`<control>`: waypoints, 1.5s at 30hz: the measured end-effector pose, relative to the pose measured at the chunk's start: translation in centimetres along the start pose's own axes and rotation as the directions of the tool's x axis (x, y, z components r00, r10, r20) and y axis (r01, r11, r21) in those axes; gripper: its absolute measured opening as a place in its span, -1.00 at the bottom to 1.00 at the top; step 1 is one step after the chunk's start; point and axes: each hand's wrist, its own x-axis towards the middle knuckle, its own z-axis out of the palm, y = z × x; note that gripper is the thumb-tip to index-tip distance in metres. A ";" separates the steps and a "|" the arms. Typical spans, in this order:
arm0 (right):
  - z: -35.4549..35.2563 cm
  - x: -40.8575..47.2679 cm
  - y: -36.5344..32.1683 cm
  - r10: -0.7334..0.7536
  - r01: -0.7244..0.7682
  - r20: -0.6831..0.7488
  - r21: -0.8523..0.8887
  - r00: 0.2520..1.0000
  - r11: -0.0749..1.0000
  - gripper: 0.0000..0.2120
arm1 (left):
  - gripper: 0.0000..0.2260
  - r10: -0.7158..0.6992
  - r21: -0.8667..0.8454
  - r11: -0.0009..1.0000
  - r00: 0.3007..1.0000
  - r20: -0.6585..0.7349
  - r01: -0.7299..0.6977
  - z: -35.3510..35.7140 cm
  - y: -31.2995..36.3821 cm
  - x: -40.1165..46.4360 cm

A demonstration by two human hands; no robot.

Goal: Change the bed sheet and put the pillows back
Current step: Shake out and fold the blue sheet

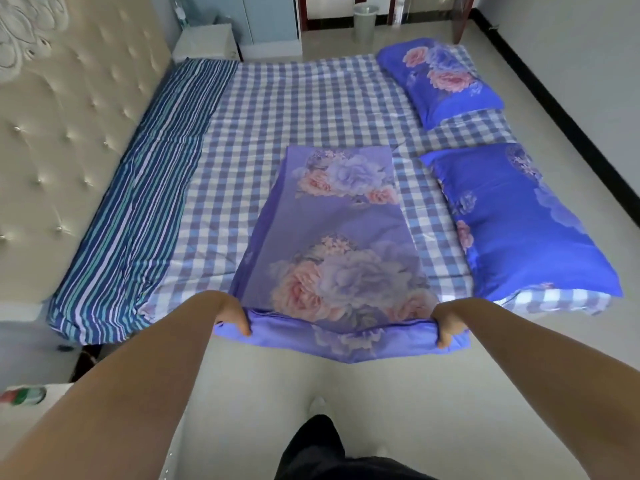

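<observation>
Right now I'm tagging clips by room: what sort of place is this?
Most likely a bedroom: a bed with a tufted headboard, two blue floral pillows, and a nightstand beside it.

Both forearms are bare, with no sleeves, from the left hand (231, 315) and right hand (450, 322) back. Below and between them, black trousers (311, 448) show.
</observation>
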 end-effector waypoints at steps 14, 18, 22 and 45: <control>-1.3 0.8 4.4 0.332 0.004 -0.571 0.506 0.751 0.862 -0.76 | -0.80 -0.088 -0.607 0.730 0.837 -0.540 -0.315 -0.7 0.6 0.8; -7.8 3.1 4.6 0.456 0.034 -0.633 0.607 0.626 0.794 -0.77 | -0.88 -0.177 -0.616 0.681 0.728 -0.662 -0.395 -7.1 1.2 4.1; -15.7 6.3 4.5 0.523 0.026 -0.669 0.628 0.528 0.778 -0.75 | -0.85 -0.242 -0.748 0.424 0.732 -0.637 -0.510 -14.5 1.1 9.8; -41.3 29.6 6.0 0.763 0.468 -0.380 0.876 0.523 0.115 -0.77 | -0.81 -0.439 -0.881 0.340 0.772 -0.459 -0.331 -38.5 9.9 31.2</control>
